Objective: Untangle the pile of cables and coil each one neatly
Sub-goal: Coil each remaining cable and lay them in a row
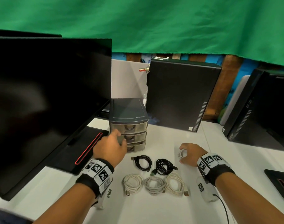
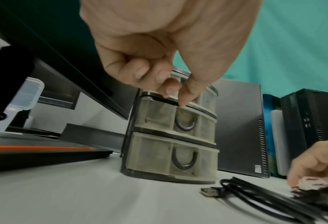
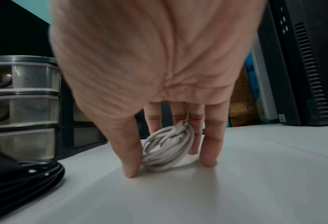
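Note:
Five coiled cables lie on the white table (image 1: 154, 210): two black coils (image 1: 142, 162) (image 1: 164, 166) in one row and three white coils (image 1: 132, 183) (image 1: 154, 185) (image 1: 176, 183) nearer me. To their right my right hand (image 1: 180, 155) (image 3: 169, 166) grips a small white coil (image 1: 183, 152) (image 3: 167, 145) on its edge between thumb and fingers, fingertips on the table. My left hand (image 1: 121, 136) (image 2: 175, 94) hovers at the front of the drawer unit with curled fingers holding nothing. Whether it touches the drawers is unclear.
A small three-drawer unit (image 1: 130, 113) (image 2: 155, 154) stands behind the cables. A large dark monitor (image 1: 49, 94) and its base (image 1: 83, 147) fill the left. Black computer towers (image 1: 181, 96) (image 1: 264, 110) stand at the back and right. A black USB plug (image 2: 209, 192) lies near the drawers.

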A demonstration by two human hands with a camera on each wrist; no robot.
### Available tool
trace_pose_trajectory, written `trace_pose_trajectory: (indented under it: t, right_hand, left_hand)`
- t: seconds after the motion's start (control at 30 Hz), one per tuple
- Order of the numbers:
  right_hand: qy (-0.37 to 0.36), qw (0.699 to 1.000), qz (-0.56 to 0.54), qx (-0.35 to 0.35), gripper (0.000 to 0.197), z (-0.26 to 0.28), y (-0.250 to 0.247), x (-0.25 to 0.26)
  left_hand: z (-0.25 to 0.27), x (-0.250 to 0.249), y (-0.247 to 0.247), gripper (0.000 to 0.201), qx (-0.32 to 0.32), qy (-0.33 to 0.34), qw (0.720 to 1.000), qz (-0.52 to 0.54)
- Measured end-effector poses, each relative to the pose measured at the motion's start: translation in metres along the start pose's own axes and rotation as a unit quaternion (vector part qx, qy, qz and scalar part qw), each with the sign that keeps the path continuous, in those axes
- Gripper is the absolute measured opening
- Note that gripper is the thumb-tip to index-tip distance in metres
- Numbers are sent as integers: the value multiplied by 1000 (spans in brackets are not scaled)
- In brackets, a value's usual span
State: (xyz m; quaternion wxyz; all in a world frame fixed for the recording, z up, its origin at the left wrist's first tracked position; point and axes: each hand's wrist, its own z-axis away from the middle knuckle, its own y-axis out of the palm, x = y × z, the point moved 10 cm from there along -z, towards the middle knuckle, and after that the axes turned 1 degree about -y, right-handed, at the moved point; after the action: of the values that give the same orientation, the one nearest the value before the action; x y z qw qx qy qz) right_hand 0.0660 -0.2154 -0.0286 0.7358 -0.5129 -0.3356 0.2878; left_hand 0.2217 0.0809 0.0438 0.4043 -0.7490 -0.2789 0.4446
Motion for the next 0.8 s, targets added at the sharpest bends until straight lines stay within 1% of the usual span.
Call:
trace_pose_trajectory:
  t: [0.03,0.13,0.2,0.23,0.27,0.3,0.33,0.37,0.4,0.43,0.47,0.5,0.53,0.57,0.6,0.63,0.7,0.77,0.8]
  right_hand:
    - [0,1000,-1,-2,60,1,0,0]
    - [-1,1000,-3,-7,60,3,-1,-1]
    - [0,1000,-7,-8,59,4,-1,-1]
    - [0,1000,-9,-8,59,5,-2,-2]
    - [1,1000,-10,-9,59,5,-2,-3]
    - [1,1000,-10,-9,59,6,-2,-4]
    - [1,1000,-10,-10,59,7,-3,-4]
    - [1,1000,-9,-10,60,7,-3,-4]
    - [0,1000,-8,-10,60,8,-3,-4]
    - [0,1000,-7,-9,60,8,-2,-5]
    - [0,1000,-7,-7,60,8,-2,-5]
    - [1,1000,-7,-5,60,8,-1,-6]
    - [1,1000,-9,-4,60,8,-1,-6]
    - [1,1000,-11,-4,60,9,0,-6]
    - [2,1000,-15,-4,60,9,0,-7]
    - [2,1000,-21,-5,60,9,1,-7]
    - [3,1000,-26,-5,60,10,2,-7]
    - [6,1000,-26,-4,59,10,1,-8]
    - [8,1000,-26,-8,58,10,0,-8]
  left_hand:
    - [-1,5,-3,27,-4,-12,1000,-2]
    - [-4,18,-4,21,6,-21,999,-42]
    - [-5,29,7,18,47,-44,997,-44]
    - [-4,34,18,17,84,-67,994,4]
    - [-1,40,31,16,131,-110,980,99]
    - [6,42,46,17,175,-173,942,227]
    - [16,39,61,18,220,-241,883,338]
    - [25,31,70,16,246,-290,822,424]
    - [26,25,74,13,241,-310,791,470]
    - [23,21,75,11,221,-309,786,489]
    - [17,19,71,12,189,-284,815,468]
    - [11,17,64,15,151,-245,863,415]
    - [8,13,56,19,122,-198,914,333]
    - [7,6,50,25,109,-150,953,240]
    - [7,-1,45,35,103,-103,978,151]
    - [9,-9,40,42,104,-66,989,80]
    - [13,-22,38,51,133,-12,991,-16]
    - [15,-26,45,55,174,14,982,-70]
    - [15,-28,45,53,184,15,980,-73]
